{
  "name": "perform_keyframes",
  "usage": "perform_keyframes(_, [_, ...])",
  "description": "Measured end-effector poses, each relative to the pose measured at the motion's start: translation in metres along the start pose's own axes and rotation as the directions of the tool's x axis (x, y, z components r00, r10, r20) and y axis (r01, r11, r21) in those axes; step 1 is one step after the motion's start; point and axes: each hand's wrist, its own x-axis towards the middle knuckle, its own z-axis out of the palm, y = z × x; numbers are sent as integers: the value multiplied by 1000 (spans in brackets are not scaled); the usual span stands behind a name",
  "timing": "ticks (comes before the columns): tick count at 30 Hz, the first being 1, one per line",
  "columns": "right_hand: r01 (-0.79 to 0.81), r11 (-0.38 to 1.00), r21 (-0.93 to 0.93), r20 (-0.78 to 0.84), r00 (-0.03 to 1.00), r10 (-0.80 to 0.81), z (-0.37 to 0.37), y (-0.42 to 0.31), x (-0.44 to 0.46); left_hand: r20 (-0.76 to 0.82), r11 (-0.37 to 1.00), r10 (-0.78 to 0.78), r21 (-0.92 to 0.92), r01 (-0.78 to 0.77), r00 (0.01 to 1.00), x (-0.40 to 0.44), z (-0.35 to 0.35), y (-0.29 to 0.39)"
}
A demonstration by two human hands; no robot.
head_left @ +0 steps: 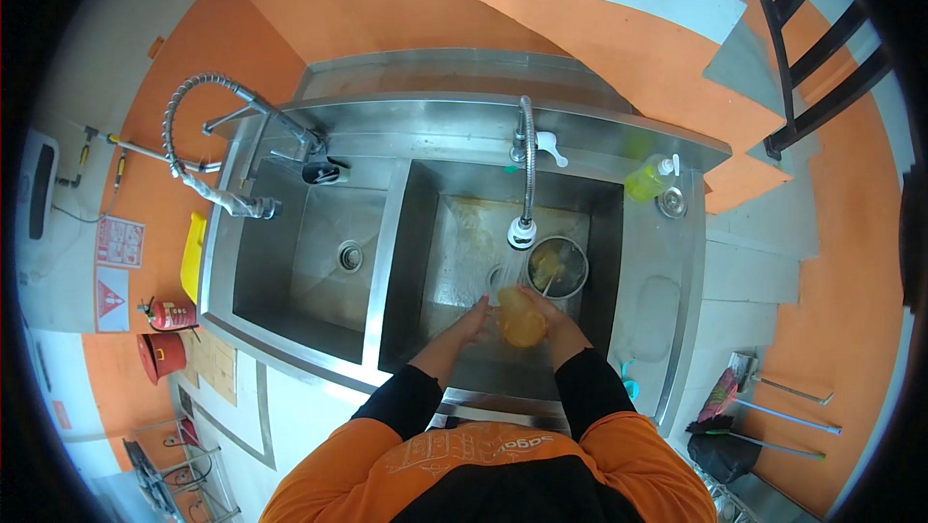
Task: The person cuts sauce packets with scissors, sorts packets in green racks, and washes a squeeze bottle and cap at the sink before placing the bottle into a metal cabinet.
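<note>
An amber, translucent cup-like container (522,326) is in my right hand (547,306), tilted, over the right sink basin (454,243). My right fingers close round its upper right side. My left hand (472,320) is at its left side with the fingers stretched forward; whether they touch it I cannot make out. Water runs from the white spray head of the tap (522,232) just above. Beyond my right hand a round metal pot (570,272) stands in the basin, with something yellowish and a thin utensil in it.
A left basin (319,262) has a coiled spring tap (172,127) over it. On the right ledge are a green soap bottle (643,181), a round metal strainer (672,201) and a teal item (630,383). Brooms (788,415) lie at right; a fire extinguisher (171,315) stands at left.
</note>
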Motion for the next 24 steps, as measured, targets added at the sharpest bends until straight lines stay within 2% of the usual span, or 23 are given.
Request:
perform_keyframes(3, [3, 1000, -21, -10, 1000, -3, -17, 3, 9, -91, 968, 244, -28, -248, 965, 35, -1, -21])
perform_keyframes(5, [-2, 1000, -12, 48, 999, 3, -35, 9, 21, -130, 924, 378, 105, -367, 917, 52, -6, -24])
perform_keyframes(6, [86, 989, -123, -45, 995, -92, -23, 9, 11, -142, 891, 444, 173, -419, 885, 55, -7, -25])
perform_keyframes(8, [218, 908, -359, -192, 934, -301, 23, 8, -24, -151, 880, 474, 117, -460, 868, 49, -3, -17])
perform_keyframes(9, [305, 811, -500, -176, 881, -440, 19, 10, -17, -156, 873, 488, 89, -480, 859, 43, 0, -12])
perform_keyframes(11, [418, 532, -736, -75, 731, -678, 4, 15, 4, -144, 847, 531, 61, -528, 835, 29, 4, -1])
perform_keyframes(14, [249, 40, -968, 101, 530, -842, 7, 7, 11, -130, 815, 577, 29, -579, 806, 35, 3, 0])
perform_keyframes(17, [314, 110, -943, 47, 451, -891, 15, 10, 15, -125, 771, 634, 20, -636, 764, 37, 3, 0])
perform_keyframes(18, [304, 78, -949, 62, 427, -902, 19, 10, 14, -125, 752, 655, 20, -658, 745, 34, 4, 2])
perform_keyframes(21, [272, 0, -962, 96, 339, -936, 32, 7, 8, -99, 781, 619, -21, -624, 779, 22, 5, 6])
perform_keyframes(24, [265, -35, -964, 102, 242, -965, 41, 9, 3, -74, 731, 680, -17, -682, 730, 44, 0, -9])
